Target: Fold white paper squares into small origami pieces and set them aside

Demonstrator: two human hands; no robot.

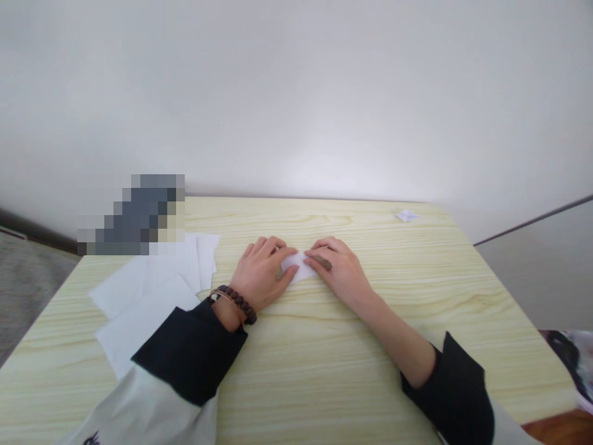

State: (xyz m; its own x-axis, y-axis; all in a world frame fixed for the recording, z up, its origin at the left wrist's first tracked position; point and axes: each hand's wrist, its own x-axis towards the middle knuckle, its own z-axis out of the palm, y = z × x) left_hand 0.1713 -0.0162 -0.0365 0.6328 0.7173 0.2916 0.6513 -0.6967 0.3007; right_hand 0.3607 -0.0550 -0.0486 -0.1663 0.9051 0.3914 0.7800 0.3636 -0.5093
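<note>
A small folded piece of white paper (pixel 300 272) lies on the table between my two hands. My left hand (pixel 265 272) pinches its left side, thumb below and fingers above, with a beaded bracelet (pixel 238 303) round the wrist. On the right edge, my right hand (pixel 337 269) grips the same paper between thumb and forefinger, its other fingers curled. The fingers cover part of the paper, so its full outline is hidden.
Several white paper sheets (pixel 143 315) overlap at the left of the wood-grain table (pixel 315 371). Behind them is a pixelated dark object (pixel 139 216). A small folded paper shape (pixel 406 216) rests at the far right, near the white wall (pixel 296 99).
</note>
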